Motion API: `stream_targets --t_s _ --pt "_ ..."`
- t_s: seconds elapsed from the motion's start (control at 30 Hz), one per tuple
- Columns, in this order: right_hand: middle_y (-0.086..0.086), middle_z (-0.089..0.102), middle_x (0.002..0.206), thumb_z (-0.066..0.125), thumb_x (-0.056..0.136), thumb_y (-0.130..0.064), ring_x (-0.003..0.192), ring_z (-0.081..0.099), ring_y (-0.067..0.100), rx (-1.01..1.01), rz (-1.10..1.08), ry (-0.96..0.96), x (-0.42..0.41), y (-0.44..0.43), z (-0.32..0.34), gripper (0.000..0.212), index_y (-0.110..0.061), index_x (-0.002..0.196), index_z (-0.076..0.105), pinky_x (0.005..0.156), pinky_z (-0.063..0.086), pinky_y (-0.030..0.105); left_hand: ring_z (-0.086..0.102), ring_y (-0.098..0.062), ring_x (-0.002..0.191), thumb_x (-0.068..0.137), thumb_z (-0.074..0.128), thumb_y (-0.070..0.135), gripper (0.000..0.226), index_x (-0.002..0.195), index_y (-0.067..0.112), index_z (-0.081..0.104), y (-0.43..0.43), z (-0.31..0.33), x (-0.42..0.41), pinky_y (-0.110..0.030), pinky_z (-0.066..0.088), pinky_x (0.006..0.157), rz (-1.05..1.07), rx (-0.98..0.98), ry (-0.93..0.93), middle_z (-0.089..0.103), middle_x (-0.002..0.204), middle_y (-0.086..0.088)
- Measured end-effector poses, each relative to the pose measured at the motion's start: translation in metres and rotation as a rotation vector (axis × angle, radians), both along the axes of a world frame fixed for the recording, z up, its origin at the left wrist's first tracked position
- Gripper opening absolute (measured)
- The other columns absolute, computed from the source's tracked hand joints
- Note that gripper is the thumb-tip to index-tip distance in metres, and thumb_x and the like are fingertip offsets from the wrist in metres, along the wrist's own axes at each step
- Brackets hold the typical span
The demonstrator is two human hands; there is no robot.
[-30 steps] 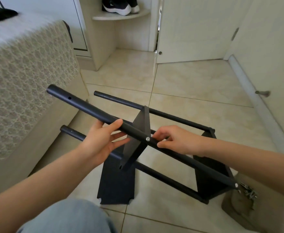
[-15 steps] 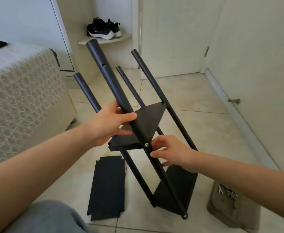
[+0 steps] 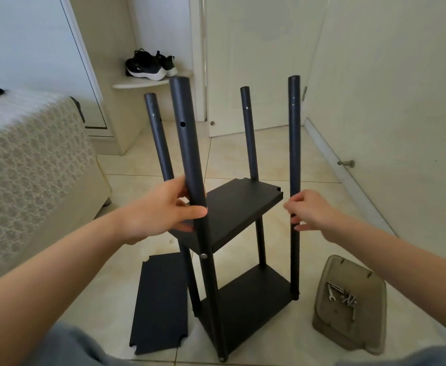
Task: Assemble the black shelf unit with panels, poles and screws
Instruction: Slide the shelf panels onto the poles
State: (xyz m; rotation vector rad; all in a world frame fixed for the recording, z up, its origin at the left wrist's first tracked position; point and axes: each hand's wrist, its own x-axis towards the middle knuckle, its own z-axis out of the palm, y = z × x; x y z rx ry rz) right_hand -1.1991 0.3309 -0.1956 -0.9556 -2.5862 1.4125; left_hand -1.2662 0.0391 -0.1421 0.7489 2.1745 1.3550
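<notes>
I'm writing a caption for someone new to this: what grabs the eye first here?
A half-built black shelf stands upright mid-floor, four poles rising above its two fitted panels. The left hand grips the near left pole; the right hand holds the near right pole. A spare panel lies flat at lower left.

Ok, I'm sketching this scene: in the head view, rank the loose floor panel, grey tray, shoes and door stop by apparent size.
1-2. Loose floor panel and grey tray: too alike to rank.
3. Shoes, though they sit farther off.
4. Door stop.
</notes>
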Motion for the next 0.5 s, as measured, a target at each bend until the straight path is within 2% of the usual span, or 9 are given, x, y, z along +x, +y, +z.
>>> stream_targets --t_s 0.1,0.2,0.27,0.33,0.4,0.5 --pt "0.009 0.053 0.114 0.059 0.097 -0.022 0.097 0.058 0.025 0.003 -0.138 0.019 -0.001 0.026 -0.005 0.043 -0.008 0.133 0.040 0.069 0.052 0.033 0.071 -0.025 0.101 0.091 0.071 0.012 0.023 0.106 0.021 0.056 -0.004 -0.003 0.004 -0.041 0.062 0.083 -0.041 -0.047 0.023 0.067 0.107 -0.004" --pt "0.014 0.043 0.137 0.061 0.096 -0.026 0.110 0.052 0.030 0.009 -0.199 0.006 0.001 0.042 -0.009 0.062 -0.011 0.146 0.026 0.078 0.051 0.039 0.071 -0.023 0.102 0.091 0.071 0.011 0.023 0.107 0.020 0.058 -0.009 -0.006 0.004 -0.040 0.061 0.084 -0.063 -0.071 0.023 0.070 0.105 -0.003" --pt "0.013 0.043 0.140 0.059 0.097 -0.025 0.117 0.050 0.032 -0.008 -0.174 0.013 0.002 0.047 -0.011 0.063 -0.019 0.149 0.024 0.084 0.050 0.044 0.071 -0.021 0.102 0.091 0.070 0.009 0.024 0.109 0.020 0.058 -0.012 -0.008 0.003 -0.040 0.061 0.085 -0.069 -0.077 0.014 0.072 0.101 0.001" --pt "0.008 0.053 0.125 0.058 0.098 -0.022 0.111 0.052 0.029 -0.024 -0.119 0.034 0.003 0.046 -0.011 0.057 -0.025 0.147 0.028 0.088 0.050 0.048 0.071 -0.020 0.102 0.091 0.070 0.007 0.026 0.110 0.021 0.057 -0.015 -0.009 0.002 -0.040 0.061 0.084 -0.075 -0.084 0.023 0.072 0.100 0.005" --pt "0.002 0.056 0.108 0.055 0.099 -0.018 0.104 0.054 0.027 -0.008 -0.069 0.060 0.003 0.044 -0.010 0.050 -0.025 0.144 0.032 0.084 0.050 0.047 0.070 -0.019 0.102 0.091 0.069 0.006 0.031 0.112 0.023 0.054 -0.015 -0.010 0.001 -0.040 0.062 0.083 -0.071 -0.076 0.040 0.071 0.100 0.008" --pt "0.006 0.058 0.114 0.051 0.101 -0.014 0.106 0.057 0.029 0.002 -0.044 0.096 0.002 0.039 -0.009 0.043 -0.020 0.141 0.036 0.083 0.052 0.048 0.070 -0.018 0.102 0.091 0.068 0.002 0.038 0.116 0.025 0.051 -0.016 -0.011 -0.001 -0.039 0.062 0.081 -0.040 -0.056 0.066 0.070 0.101 0.010"
